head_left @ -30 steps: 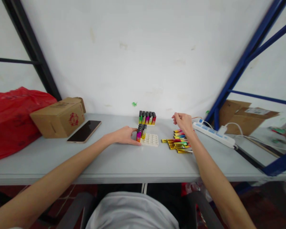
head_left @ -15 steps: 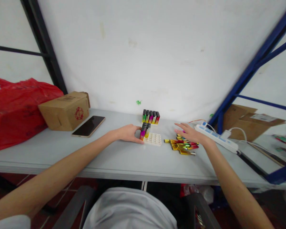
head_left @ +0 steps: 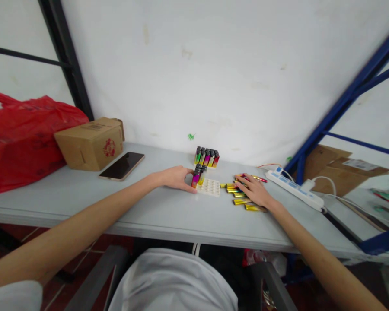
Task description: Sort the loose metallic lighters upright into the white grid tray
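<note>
A white tray with round holes [head_left: 213, 188] lies on the grey table, several lighters [head_left: 195, 178] upright at its left end. My left hand [head_left: 179, 178] curves around that end, thumb and fingers at the tray and the lighters. To the right, my right hand [head_left: 253, 190] lies spread, palm down, over a pile of loose lighters [head_left: 240, 201] with shiny gold, red and coloured wrappers, covering part of it. Behind the tray, near the wall, a second block of upright coloured lighters [head_left: 206, 158] stands in rows.
A phone [head_left: 122, 166], a cardboard box [head_left: 90, 144] and a red plastic bag [head_left: 29, 140] are on the left. On the right lie a white power strip [head_left: 294, 189] with cables and an opened carton [head_left: 337, 170] beside the blue frame [head_left: 340, 97].
My right hand has come down onto the loose lighters, which now lie more spread out. My left hand stays at the tray. The view has shifted slightly.
</note>
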Demonstrator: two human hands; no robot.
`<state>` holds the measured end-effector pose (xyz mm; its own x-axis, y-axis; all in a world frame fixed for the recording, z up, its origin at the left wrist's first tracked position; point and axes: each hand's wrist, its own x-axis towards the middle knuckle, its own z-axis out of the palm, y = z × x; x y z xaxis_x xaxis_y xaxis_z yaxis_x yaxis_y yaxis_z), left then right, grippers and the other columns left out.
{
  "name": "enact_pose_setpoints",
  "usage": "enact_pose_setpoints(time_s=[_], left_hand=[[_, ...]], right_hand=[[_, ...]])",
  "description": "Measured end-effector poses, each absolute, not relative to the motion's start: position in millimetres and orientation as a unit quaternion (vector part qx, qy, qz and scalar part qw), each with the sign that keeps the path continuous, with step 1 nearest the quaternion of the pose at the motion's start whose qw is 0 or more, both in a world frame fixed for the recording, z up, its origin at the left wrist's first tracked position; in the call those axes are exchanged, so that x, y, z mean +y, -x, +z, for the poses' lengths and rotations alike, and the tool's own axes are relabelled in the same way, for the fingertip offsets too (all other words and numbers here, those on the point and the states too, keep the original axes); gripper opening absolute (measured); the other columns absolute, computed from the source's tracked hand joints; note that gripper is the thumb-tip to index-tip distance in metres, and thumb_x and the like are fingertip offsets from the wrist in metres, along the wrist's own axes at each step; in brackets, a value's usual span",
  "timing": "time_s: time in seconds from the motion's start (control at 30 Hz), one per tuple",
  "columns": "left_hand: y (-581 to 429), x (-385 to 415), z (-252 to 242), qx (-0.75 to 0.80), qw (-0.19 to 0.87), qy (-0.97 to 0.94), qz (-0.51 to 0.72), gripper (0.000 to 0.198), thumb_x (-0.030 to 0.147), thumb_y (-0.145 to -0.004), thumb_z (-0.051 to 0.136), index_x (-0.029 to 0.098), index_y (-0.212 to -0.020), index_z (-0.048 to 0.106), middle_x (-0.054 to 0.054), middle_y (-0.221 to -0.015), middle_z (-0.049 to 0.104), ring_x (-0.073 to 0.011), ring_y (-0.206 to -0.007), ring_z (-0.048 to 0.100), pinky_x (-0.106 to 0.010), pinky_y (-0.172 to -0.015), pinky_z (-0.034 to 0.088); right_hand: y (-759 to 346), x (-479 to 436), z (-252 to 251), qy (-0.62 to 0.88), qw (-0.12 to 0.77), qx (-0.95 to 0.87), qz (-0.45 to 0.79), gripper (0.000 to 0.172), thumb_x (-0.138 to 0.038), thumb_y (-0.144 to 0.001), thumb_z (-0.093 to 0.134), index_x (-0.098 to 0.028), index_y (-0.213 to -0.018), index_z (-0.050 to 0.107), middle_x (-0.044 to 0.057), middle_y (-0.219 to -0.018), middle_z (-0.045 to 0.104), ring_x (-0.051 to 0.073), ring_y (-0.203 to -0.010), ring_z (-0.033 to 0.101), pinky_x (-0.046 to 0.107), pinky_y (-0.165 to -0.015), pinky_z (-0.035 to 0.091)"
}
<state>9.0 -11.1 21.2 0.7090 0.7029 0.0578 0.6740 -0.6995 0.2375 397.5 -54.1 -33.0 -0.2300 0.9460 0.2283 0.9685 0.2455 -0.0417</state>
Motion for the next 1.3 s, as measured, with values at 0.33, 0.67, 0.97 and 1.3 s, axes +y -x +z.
enact_pose_setpoints(time_s=[0.33,0.67,0.97,1.3], left_hand=[[-9,-10,21,0.373,0.113,-0.918,0.078,0.082,0.078,-0.072,0.069,0.017,-0.126,0.066,-0.010,-0.095,0.076,-0.0295,-0.086,0.071,-0.031,-0.070,0.047],[-8,-12,23,0.374,0.115,-0.917,0.072,0.080,0.078,-0.074,0.068,0.017,-0.125,0.066,-0.008,-0.090,0.075,-0.0277,-0.080,0.071,-0.030,-0.066,0.045],[-8,-12,22,0.379,0.110,-0.916,0.070,0.082,0.080,-0.072,0.068,0.017,-0.126,0.065,-0.009,-0.089,0.074,-0.0291,-0.082,0.071,-0.030,-0.064,0.044],[-9,-12,22,0.384,0.118,-0.913,0.069,0.091,0.082,-0.071,0.067,0.018,-0.134,0.063,-0.011,-0.096,0.076,-0.0302,-0.086,0.071,-0.032,-0.069,0.047]], right_hand=[[-370,-44,-33,0.588,0.147,-0.795,-0.023,0.058,-0.063,-0.103,0.032,-0.035,-0.148,0.054,0.009,-0.154,0.049,0.032,-0.145,0.043,0.060,-0.120,0.028],[-430,-11,-10,0.623,0.241,-0.738,-0.095,0.050,-0.032,-0.100,0.037,-0.009,-0.136,0.062,0.021,-0.139,0.062,0.030,-0.134,0.054,0.047,-0.118,0.038],[-457,-1,-7,0.691,0.159,-0.699,-0.089,0.030,-0.041,-0.093,0.058,-0.015,-0.091,0.073,0.016,-0.094,0.077,0.026,-0.086,0.073,0.035,-0.082,0.054],[-317,12,59,0.449,0.458,-0.717,0.272,0.043,-0.052,-0.073,0.080,-0.017,-0.097,0.077,0.002,-0.079,0.070,0.011,-0.059,0.051,0.027,-0.058,0.043]])
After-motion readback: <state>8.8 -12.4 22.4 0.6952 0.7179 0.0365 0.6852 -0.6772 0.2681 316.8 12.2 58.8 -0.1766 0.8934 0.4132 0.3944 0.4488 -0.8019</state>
